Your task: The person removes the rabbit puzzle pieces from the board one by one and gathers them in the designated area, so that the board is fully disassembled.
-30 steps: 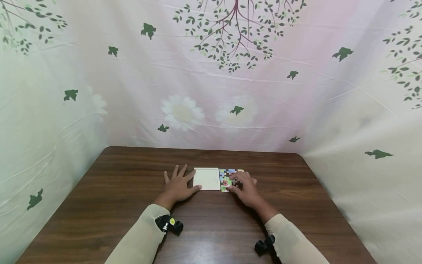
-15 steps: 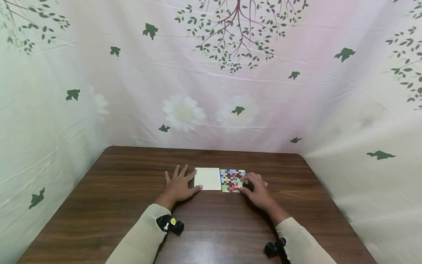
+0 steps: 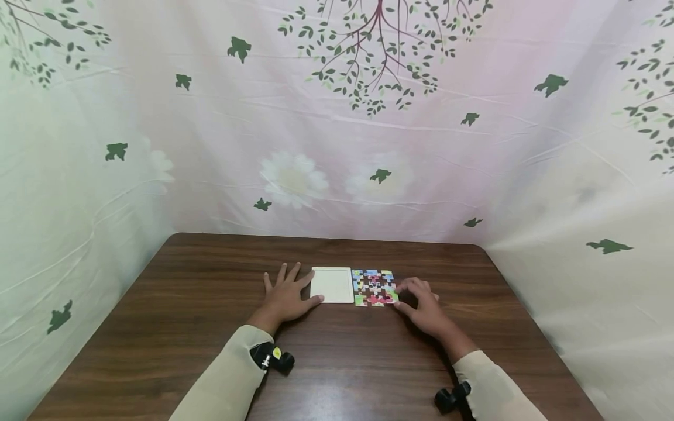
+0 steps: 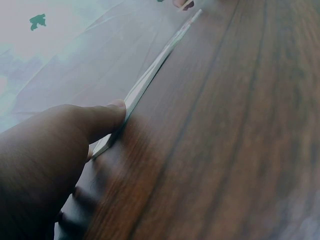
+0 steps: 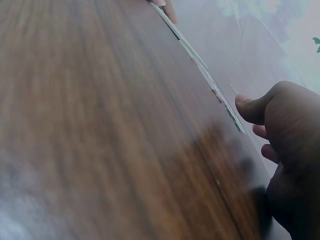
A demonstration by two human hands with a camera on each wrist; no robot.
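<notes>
In the head view a jigsaw puzzle (image 3: pixel 375 286) with colourful pieces and dark gaps lies right of a plain white board (image 3: pixel 332 285), their edges close together. My left hand (image 3: pixel 286 301) rests with fingers spread, its thumb and forefinger at the board's left edge. My right hand (image 3: pixel 421 304) is at the puzzle's right side and pinches a small puzzle piece (image 3: pixel 391 296), greenish on top, between thumb and forefinger. In the right wrist view the piece (image 5: pixel 233 89) shows as a thin edge at the thumb tip, tilted above the puzzle's side (image 5: pixel 212 82).
The dark brown wooden table (image 3: pixel 210 280) reaches back to a hanging cloth (image 3: pixel 326 128) printed with leaves and flowers. Similar cloth hangs on both sides. Black wrist cameras (image 3: pixel 284 363) sit on both light sleeves.
My right hand has moved right across the puzzle with the piece, from its middle to its right edge, uncovering the other pieces. The left hand has stayed at the board.
</notes>
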